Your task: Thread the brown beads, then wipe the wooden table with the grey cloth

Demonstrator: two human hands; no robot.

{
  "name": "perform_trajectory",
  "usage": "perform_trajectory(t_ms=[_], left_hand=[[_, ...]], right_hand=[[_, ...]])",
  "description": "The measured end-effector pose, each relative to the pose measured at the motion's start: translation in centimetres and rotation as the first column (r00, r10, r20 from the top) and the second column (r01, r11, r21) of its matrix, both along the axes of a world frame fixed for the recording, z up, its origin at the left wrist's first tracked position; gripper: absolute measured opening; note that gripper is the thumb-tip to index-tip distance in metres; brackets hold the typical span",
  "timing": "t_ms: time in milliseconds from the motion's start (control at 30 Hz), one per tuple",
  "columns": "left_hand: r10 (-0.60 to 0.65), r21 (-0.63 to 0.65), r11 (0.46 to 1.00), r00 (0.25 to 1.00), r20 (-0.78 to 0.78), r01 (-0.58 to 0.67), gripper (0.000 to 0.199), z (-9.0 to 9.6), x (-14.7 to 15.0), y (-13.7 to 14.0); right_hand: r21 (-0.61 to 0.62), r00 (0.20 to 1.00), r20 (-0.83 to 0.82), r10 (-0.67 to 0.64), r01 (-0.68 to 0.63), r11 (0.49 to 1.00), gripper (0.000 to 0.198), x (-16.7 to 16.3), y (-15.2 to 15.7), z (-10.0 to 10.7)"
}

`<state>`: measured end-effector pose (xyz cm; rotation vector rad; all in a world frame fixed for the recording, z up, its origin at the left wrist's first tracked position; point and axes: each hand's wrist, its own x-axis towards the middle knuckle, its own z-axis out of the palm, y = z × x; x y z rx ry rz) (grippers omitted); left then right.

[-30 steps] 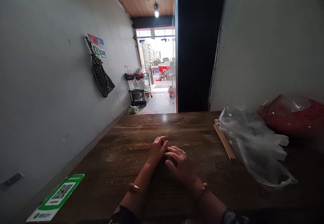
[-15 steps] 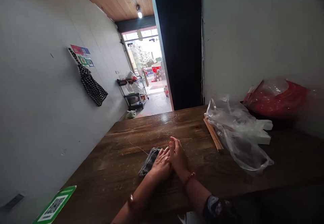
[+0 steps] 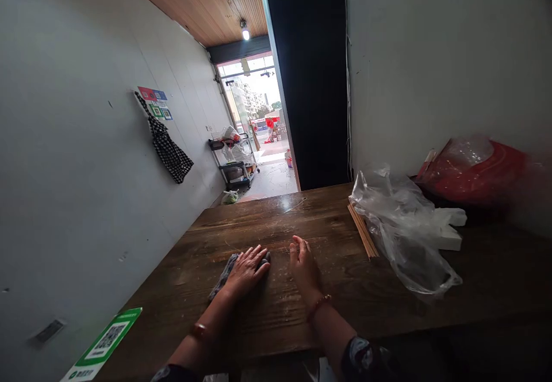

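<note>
On the dark wooden table [image 3: 190, 261], my left hand [image 3: 246, 267] lies flat over a grey folded cloth [image 3: 224, 278], its fingers stretched out. Parts of the cloth show left of the hand and by the thumb; the rest is hidden under the palm. My right hand [image 3: 305, 264] is to the right, apart from the left, holding nothing visible. Its thumb and fingers are slightly bent and a little apart, and its side is by the tabletop. Each wrist has a bracelet.
At the right lie a bundle of thin wooden sticks [image 3: 362, 229], a clear plastic bag [image 3: 401, 221], a white box [image 3: 449, 238] and a red bag [image 3: 478, 169]. A green QR-code card [image 3: 106, 339] stands at the left edge. Beyond are a cart [image 3: 237, 166] and a black panel [image 3: 310, 88].
My left hand has slid left with the cloth, away from my right hand, which it was touching. The right hand has stayed nearly in place. The view has shifted slightly.
</note>
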<state>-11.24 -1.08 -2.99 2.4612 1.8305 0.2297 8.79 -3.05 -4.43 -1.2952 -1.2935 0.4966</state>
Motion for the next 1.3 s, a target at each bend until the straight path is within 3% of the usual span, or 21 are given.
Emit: perform_trajectory(t_ms=[100,200,433,767,933,1033,1167,1300], left_hand=[[0.206,0.011,0.979,0.978,-0.042,-0.205,0.055,-0.3,-4.2,1.1],[0.390,0.019,0.921,0.917,-0.081,-0.390,0.056,-0.6,-6.9,1.5],[0.532,0.062,0.847,0.842,-0.092,-0.529,0.063,-1.3,-5.7,-0.1],[0.471,0.005,0.882,0.882,-0.012,-0.471,0.065,-1.2,-1.2,-4.7],[0.364,-0.021,0.931,0.929,0.074,-0.363,0.070,-1.7,1.7,-7.3],[0.285,-0.018,0.958,0.951,0.118,-0.285,0.072,-2.2,3.4,-8.3],[0.159,-0.049,0.987,0.974,0.164,-0.152,0.064,-2.9,5.1,-8.9],[0.043,0.045,0.997,0.952,0.303,-0.060,0.057,-4.3,6.5,-9.5]], right_hand=[[0.012,1.000,0.003,0.005,-0.005,1.000,0.044,-0.1,0.1,-0.3],[0.032,1.000,-0.005,0.004,-0.004,0.999,0.042,-0.2,0.3,-0.8],[0.043,0.995,-0.048,0.084,-0.082,0.996,0.042,-0.7,1.1,-2.0],[0.006,0.973,-0.001,0.230,-0.230,0.973,0.038,-0.7,0.6,-2.8],[0.011,0.971,0.046,0.234,-0.235,0.972,0.042,-0.8,-0.4,-2.2],[0.018,0.954,0.171,0.246,-0.252,0.967,0.044,-1.7,-1.6,-1.5],[0.011,0.842,0.399,0.364,-0.401,0.916,0.041,-4.0,-4.2,-0.2],[-0.065,0.672,0.539,0.508,-0.568,0.821,0.037,-5.6,-7.2,1.6]])
